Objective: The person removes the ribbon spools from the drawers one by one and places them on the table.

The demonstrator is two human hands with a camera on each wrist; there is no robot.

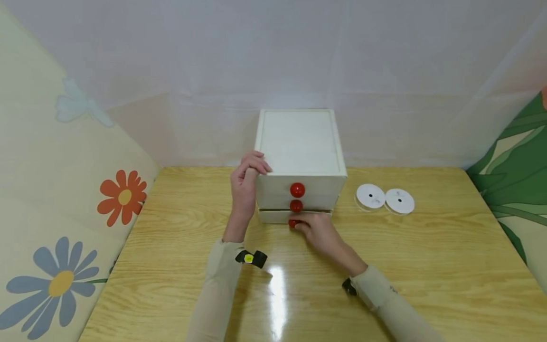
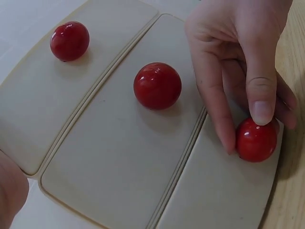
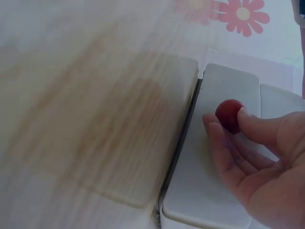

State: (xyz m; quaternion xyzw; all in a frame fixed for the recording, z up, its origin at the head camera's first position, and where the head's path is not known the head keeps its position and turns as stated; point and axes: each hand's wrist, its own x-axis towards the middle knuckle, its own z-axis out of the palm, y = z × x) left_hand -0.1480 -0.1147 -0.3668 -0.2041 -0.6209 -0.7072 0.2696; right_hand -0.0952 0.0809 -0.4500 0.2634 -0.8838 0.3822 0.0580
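A white cabinet [image 1: 299,142] of three stacked drawers stands on the table, each drawer fronted by a round red knob. My right hand [image 1: 320,230] pinches the lowest knob [image 2: 256,140] between thumb and fingers. A thin dark gap shows along the top of the bottom drawer [image 1: 273,217], which sits slightly out from the body. My left hand [image 1: 248,180] rests at the cabinet's upper left front corner, fingers laid over the top edge. Above the gripped knob are the middle knob [image 2: 157,86] and the top knob [image 2: 69,41], both untouched.
Two white spools [image 1: 370,196] lie side by side on the wooden table [image 1: 183,247], right of the cabinet. Behind it hangs a pale curtain [image 1: 213,71]. Flower-printed panels [image 1: 42,190] flank the table.
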